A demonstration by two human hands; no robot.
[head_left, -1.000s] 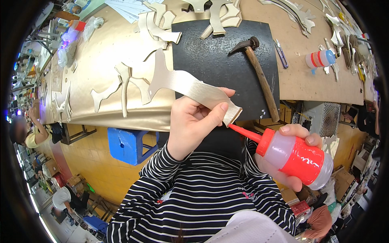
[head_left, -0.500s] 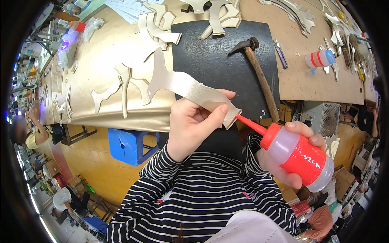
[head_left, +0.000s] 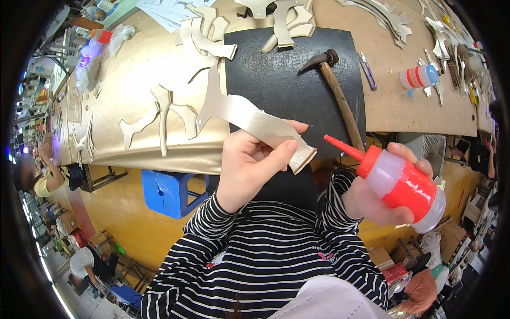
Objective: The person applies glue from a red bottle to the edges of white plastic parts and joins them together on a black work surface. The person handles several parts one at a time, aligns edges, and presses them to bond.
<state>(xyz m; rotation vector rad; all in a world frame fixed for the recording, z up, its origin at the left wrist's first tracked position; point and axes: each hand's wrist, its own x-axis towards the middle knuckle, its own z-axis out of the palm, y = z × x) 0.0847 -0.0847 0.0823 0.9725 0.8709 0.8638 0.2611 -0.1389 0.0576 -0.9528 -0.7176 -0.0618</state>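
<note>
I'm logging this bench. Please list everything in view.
Table: 1, gold and tan, in front
Mat: 1, black, on table
Held piece: 1, pale gold, in left grip
Held bottle: 1, red and clear, in right grip
Table bottle: 1, red and blue, table's right
Hammer: 1, brown, across mat
Cutter: 1, blue, right of mat
Loose pieces: many, cream, on table
Papers: several, white, table's far edge
Stool: 1, blue, left floor
Boxes: several, brown, lower right
People: several, mixed clothes, rim
Rim: rest too small to tell
Sleeves: 2, black-and-white, below grips
Left grip: 1, bare, centre
Right grip: 1, bare, right
</note>
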